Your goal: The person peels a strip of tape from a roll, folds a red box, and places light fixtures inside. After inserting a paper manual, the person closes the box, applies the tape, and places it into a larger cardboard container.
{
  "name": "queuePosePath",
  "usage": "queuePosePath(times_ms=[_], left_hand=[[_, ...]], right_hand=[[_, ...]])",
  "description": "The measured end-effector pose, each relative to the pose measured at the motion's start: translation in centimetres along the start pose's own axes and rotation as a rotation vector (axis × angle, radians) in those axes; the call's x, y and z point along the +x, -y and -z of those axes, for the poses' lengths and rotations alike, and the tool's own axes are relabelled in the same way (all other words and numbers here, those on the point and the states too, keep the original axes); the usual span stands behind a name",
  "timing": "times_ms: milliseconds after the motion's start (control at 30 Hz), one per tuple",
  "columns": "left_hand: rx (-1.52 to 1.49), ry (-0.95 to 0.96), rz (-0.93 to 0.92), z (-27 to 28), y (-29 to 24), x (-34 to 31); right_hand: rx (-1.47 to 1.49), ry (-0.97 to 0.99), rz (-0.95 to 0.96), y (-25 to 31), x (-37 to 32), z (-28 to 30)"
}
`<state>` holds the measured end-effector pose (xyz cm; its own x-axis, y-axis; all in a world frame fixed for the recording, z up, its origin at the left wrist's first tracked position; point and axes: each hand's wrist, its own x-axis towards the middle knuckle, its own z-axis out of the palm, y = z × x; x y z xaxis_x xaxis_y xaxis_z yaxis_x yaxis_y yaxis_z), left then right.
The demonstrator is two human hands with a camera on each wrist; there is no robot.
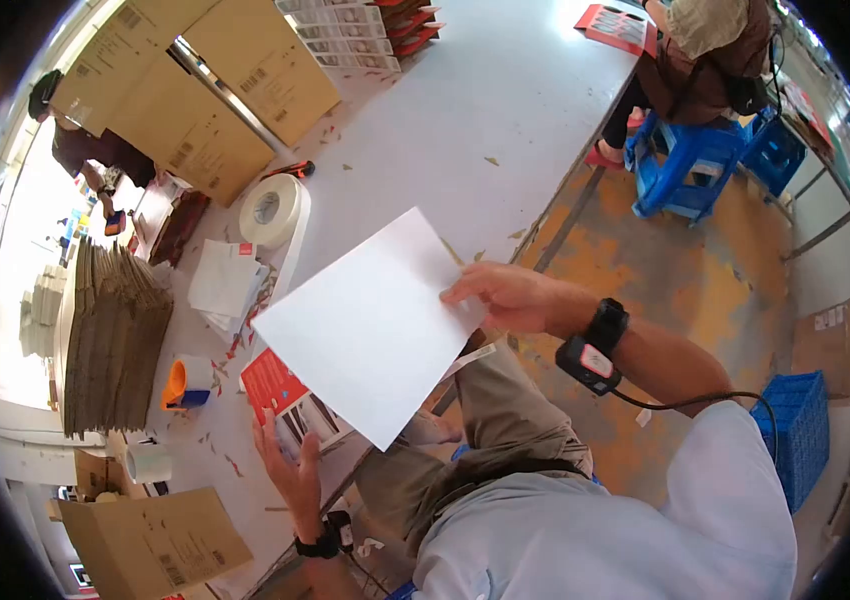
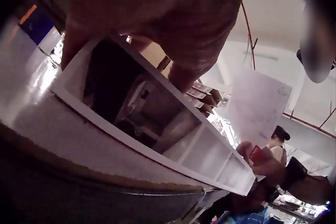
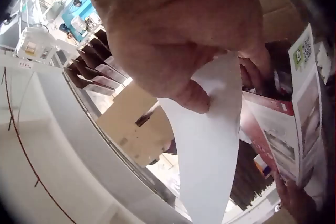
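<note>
A blank white sheet point(image 1: 360, 325) is pinched at its right edge by my right hand point(image 1: 510, 298), thumb on its upper face. In the right wrist view, the sheet point(image 3: 202, 145) bends slightly below the thumb. Under it, partly hidden, a red and white printed box point(image 1: 270, 380) lies at the table's front edge. My left hand point(image 1: 293, 475) holds the near left end of this box, thumb and fingers on different sides. The left wrist view shows the box's white wall point(image 2: 210, 158) and dark, glossy contents under that hand point(image 2: 163, 14).
On the table are a tape roll point(image 1: 270, 210), a box cutter point(image 1: 295, 170), some papers point(image 1: 223, 280), an orange and blue tape dispenser point(image 1: 185, 383) and stacked cardboard point(image 1: 117, 345). Large cartons point(image 1: 215, 120) stand behind. A seated person point(image 1: 715, 50) is beyond the right edge, near a blue stool point(image 1: 683, 170).
</note>
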<state>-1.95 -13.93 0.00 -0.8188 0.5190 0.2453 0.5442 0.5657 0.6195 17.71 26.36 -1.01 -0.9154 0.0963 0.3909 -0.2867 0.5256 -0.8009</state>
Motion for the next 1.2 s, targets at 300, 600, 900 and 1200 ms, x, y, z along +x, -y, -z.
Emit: queuePosePath(times_ms=[300, 600, 900, 1200], left_hand=[[-0.031, -0.008, 0.081, -0.3, -0.3, -0.4], [-0.047, -0.022, 0.110, -0.2, -0.5, -0.5], [-0.063, -0.036, 0.069, -0.3, -0.7, -0.6], [0.249, 0.137, -0.174, 2.4, -2.4, 1.0]], right_hand=[[0.303, 0.142, 0.099, -3.0, 2.8, 3.7], [1.452, -0.222, -0.569, -3.1, 6.0, 3.2], [1.019, 0.043, -0.895, -0.8, 12.4, -0.1], [0.801, -0.311, -0.766, -0.6, 2.3, 8.6]])
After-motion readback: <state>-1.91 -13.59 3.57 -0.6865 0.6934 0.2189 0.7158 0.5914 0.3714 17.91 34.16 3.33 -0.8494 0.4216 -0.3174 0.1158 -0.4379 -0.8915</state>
